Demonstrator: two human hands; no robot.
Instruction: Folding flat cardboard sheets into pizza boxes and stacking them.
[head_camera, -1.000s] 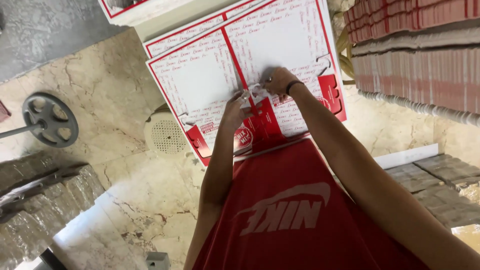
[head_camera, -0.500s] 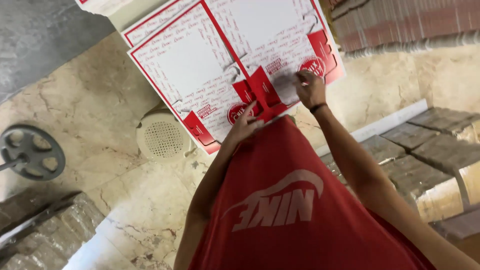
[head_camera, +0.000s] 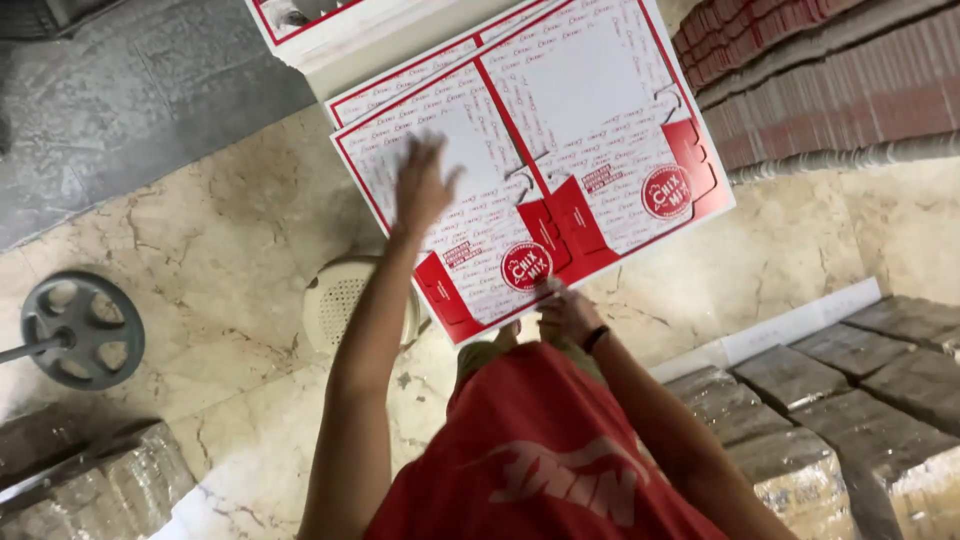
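— What is the person working on?

— A flat, unfolded cardboard box blank (head_camera: 560, 150), white with red borders, red flaps and round red badges. It lies on top of a stack of the same blanks (head_camera: 330, 45), and its near edge juts out past the stack toward the person, over the marble floor (head_camera: 220, 240).

— And the left hand?

— The left hand (head_camera: 422, 185) is stretched out over the left panel of the blank, fingers spread wide and palm down. It is blurred, so I cannot tell whether it presses on the card or hangs just above it. It grips nothing.

— The right one?

— The right hand (head_camera: 565, 312) sits at the near edge of the blank, just below the red centre flaps, a dark band on its wrist. The fingers are curled, and whether they pinch the card edge I cannot tell.

— What lies around?

— Under the jutting edge stands a pale round vented thing (head_camera: 345, 300) on the floor. Toward the left edge of the floor lies a grey metal wheel (head_camera: 80, 330) on a rod. At the near left are wrapped bundles (head_camera: 90, 490), and more wrapped bundles (head_camera: 850, 400) fill the near right. Beyond the blank, on the far right, packed red-and-white card edges (head_camera: 830, 90) stand in rows. The person wears a red shirt (head_camera: 540, 460).
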